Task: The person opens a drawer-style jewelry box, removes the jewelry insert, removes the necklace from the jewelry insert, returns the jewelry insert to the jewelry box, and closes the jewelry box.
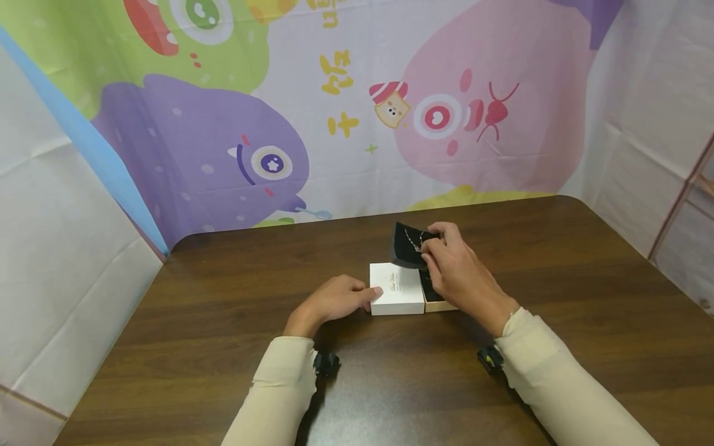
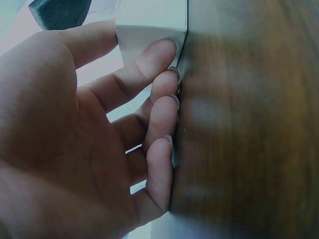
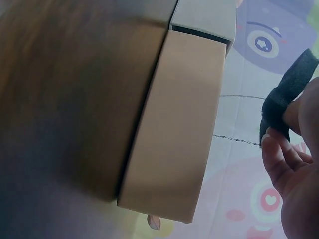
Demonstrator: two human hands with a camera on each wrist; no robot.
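Observation:
A white jewelry box sleeve [image 1: 397,297] with small printed lettering lies on the table, its tan drawer [image 3: 172,124] pulled out to the right. My left hand [image 1: 337,298] holds the sleeve's left end, thumb on top and index fingertip against the side. Above the drawer, my right hand [image 1: 460,266] pinches a black padded insert [image 1: 403,246], lifted and tilted. A fine necklace [image 1: 414,240] lies across the insert's face. In the right wrist view, two thin chain strands [image 3: 237,140] run between the insert and the drawer. My right hand partly hides the drawer in the head view.
The brown wooden table [image 1: 195,347] spreads around the box. Behind it hangs a cloth backdrop [image 1: 346,167] with cartoon monsters, and pale cloth walls [image 1: 641,142] stand at both sides. A small ribbon tab [image 3: 154,222] sticks out from the drawer's end.

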